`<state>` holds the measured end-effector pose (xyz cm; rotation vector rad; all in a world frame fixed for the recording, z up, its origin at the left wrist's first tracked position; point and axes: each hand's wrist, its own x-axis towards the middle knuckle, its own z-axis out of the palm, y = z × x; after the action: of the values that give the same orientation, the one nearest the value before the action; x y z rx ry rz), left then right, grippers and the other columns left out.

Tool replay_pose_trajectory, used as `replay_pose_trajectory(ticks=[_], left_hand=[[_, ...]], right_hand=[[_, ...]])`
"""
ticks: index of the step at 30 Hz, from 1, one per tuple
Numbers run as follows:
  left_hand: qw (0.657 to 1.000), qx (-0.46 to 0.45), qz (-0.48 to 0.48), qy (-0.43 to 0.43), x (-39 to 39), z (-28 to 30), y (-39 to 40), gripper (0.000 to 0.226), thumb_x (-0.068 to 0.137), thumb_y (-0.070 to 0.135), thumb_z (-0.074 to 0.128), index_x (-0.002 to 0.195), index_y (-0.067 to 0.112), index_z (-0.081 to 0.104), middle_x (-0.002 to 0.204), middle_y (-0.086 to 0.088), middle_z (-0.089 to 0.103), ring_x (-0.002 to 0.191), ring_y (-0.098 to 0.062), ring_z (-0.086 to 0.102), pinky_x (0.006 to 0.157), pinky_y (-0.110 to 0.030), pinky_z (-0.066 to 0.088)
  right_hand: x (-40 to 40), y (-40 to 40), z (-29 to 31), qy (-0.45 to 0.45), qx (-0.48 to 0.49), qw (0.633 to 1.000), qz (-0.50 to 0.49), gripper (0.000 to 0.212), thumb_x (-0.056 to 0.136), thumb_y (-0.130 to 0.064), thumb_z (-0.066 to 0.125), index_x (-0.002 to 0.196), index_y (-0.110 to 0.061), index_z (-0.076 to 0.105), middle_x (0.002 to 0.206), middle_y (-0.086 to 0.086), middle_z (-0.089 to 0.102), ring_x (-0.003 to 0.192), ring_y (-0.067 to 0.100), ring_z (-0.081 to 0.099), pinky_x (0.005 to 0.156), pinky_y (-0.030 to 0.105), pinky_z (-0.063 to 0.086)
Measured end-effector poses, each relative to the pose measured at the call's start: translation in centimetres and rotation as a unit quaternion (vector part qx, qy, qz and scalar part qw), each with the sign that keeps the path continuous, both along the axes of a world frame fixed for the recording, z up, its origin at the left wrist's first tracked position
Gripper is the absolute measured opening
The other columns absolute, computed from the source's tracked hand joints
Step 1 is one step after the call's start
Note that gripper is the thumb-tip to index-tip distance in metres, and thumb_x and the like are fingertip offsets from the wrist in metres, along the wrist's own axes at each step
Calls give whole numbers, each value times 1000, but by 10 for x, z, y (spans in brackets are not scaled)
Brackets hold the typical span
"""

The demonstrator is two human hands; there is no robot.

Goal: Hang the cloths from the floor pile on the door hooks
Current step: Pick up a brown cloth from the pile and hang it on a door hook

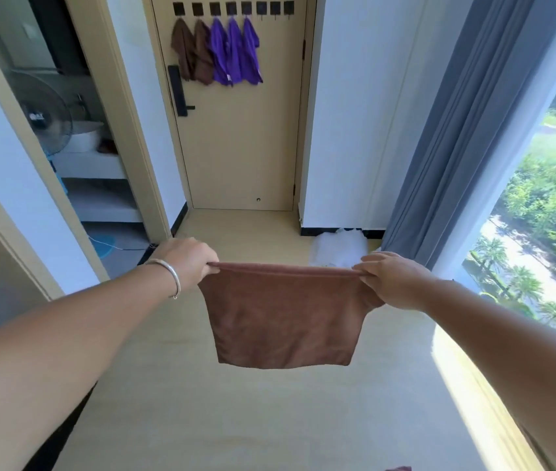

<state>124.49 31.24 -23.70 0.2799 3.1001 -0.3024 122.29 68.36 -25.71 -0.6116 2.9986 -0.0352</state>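
A brown cloth (283,321) hangs stretched between my hands in front of me. My left hand (188,263) pinches its top left corner and my right hand (388,280) pinches its top right corner. Straight ahead stands the beige door (246,147) with a row of black hooks (236,9) near its top. Two brown cloths (191,52) and three purple cloths (236,52) hang from the left hooks. The three hooks at the right (276,9) carry nothing. A sliver of another cloth (399,468) shows at the bottom edge.
A white bag-like heap (337,249) lies on the floor by the right wall. Grey curtains (467,130) and a large window (548,215) are at the right. At the left, an open doorway shows a fan (42,113) and shelves. A black door handle (178,91) sits left on the door.
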Motion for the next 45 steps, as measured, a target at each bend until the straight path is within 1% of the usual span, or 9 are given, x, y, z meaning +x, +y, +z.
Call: replay_pose_trajectory(ticks=[9, 13, 20, 23, 26, 29, 36, 41, 45], left_hand=[[994, 11, -20, 109, 20, 162, 2, 27, 98, 42, 45, 82, 31, 64, 67, 10, 57, 73, -19, 57, 66, -30, 44], [986, 12, -33, 160, 34, 225, 6, 25, 98, 41, 45, 90, 33, 68, 71, 9, 60, 75, -18, 57, 66, -30, 43], [975, -23, -15, 219, 65, 314, 23, 29, 99, 37, 43, 76, 31, 57, 69, 10, 55, 75, -17, 54, 72, -32, 47], [971, -28, -4, 236, 77, 341, 31, 30, 99, 37, 42, 79, 27, 61, 77, 6, 62, 78, -18, 59, 73, -32, 49], [967, -30, 3, 254, 86, 360, 38, 37, 99, 36, 43, 64, 27, 48, 66, 7, 54, 71, -18, 54, 69, -30, 45], [962, -28, 9, 272, 92, 375, 43, 39, 98, 35, 45, 60, 30, 43, 63, 9, 51, 71, -18, 54, 69, -30, 45], [959, -31, 18, 282, 92, 396, 43, 27, 99, 36, 45, 86, 29, 67, 74, 7, 62, 75, -16, 58, 66, -29, 44], [957, -37, 16, 288, 66, 400, 35, 27, 99, 36, 45, 89, 30, 69, 76, 6, 65, 75, -16, 59, 65, -29, 43], [957, -38, 8, 286, 30, 397, 22, 32, 98, 37, 45, 71, 28, 59, 66, 8, 57, 69, -15, 55, 66, -30, 46]], right_hand=[[14, 11, 169, 104, -22, 994, 0, 35, 102, -31, 35, 129, -30, 57, 134, -8, 55, 129, 15, 42, 110, 35, 33], [27, 16, 237, 140, -32, 990, -8, 35, 102, -31, 34, 128, -31, 57, 130, -9, 56, 126, 15, 45, 109, 40, 36], [50, 22, 324, 192, -55, 980, -16, 34, 102, -29, 35, 126, -29, 59, 125, -7, 57, 121, 17, 47, 106, 38, 38], [57, 26, 347, 207, -60, 976, -15, 33, 102, -30, 36, 124, -28, 60, 124, -7, 57, 122, 17, 46, 106, 37, 38], [63, 31, 366, 219, -64, 974, -7, 33, 102, -29, 35, 121, -29, 62, 120, -8, 57, 119, 15, 46, 103, 36, 39], [65, 35, 381, 233, -69, 970, 2, 33, 102, -29, 34, 119, -30, 62, 115, -10, 57, 117, 14, 47, 100, 34, 40], [49, 36, 400, 255, -83, 963, 17, 32, 102, -29, 36, 120, -28, 62, 118, -8, 58, 117, 15, 48, 102, 34, 40], [18, 30, 402, 252, -90, 963, 26, 31, 102, -29, 37, 117, -29, 64, 110, -11, 56, 113, 13, 48, 100, 34, 40], [-17, 19, 403, 250, -88, 964, 23, 31, 101, -28, 37, 116, -29, 64, 112, -10, 57, 115, 14, 48, 102, 36, 40]])
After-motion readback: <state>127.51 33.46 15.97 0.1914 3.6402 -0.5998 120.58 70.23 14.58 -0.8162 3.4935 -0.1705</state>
